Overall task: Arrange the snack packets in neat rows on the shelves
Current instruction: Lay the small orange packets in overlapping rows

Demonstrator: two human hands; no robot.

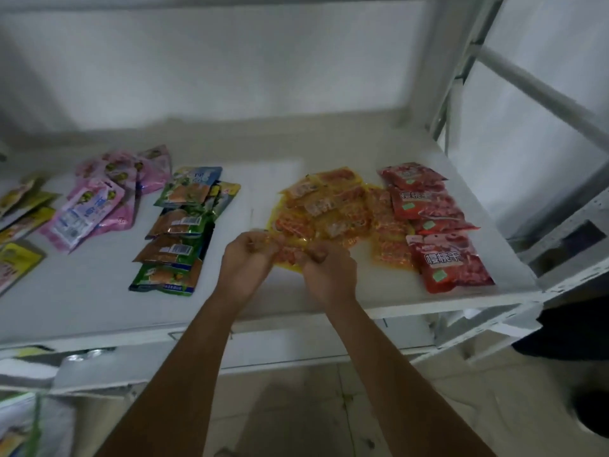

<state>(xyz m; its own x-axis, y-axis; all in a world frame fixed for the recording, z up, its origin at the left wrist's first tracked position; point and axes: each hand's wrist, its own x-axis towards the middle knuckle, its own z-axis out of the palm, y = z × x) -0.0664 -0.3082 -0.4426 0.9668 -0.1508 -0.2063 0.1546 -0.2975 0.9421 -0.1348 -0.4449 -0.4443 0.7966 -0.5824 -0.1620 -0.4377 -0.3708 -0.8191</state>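
Our left hand (245, 255) and right hand (324, 263) both pinch one yellow packet (290, 255) at the shelf (99, 311) front. Red packets (435, 222) and green packets (178, 232) already sit in rows; yellow pile (333, 206) and pink packets (105, 199) remain loose.

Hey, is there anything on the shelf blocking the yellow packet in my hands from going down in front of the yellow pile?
Nothing visible does. The left hand and right hand both pinch the yellow packet just in front of the yellow pile. The shelf under it looks bare, with the green row left and the red row right.
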